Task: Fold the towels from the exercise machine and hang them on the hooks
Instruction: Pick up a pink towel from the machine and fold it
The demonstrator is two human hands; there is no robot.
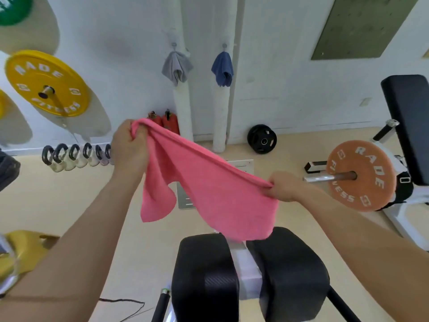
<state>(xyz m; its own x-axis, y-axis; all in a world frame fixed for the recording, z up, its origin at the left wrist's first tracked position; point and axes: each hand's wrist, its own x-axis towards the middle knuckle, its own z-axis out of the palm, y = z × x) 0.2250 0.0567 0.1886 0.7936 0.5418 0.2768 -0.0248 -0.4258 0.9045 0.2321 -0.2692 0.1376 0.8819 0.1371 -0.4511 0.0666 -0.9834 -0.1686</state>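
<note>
Gripping pink towel (pixel 209 189), plates reading "RADE FITNESS"

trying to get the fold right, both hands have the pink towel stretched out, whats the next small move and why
Probably bring the right hand across to the left hand, halving the pink towel. It hangs open, unfolded, between both grips, above the black pads.

bright, even indoor light, soft shadows on the wall, slight overall blur, wide-angle bending at edges.
</note>
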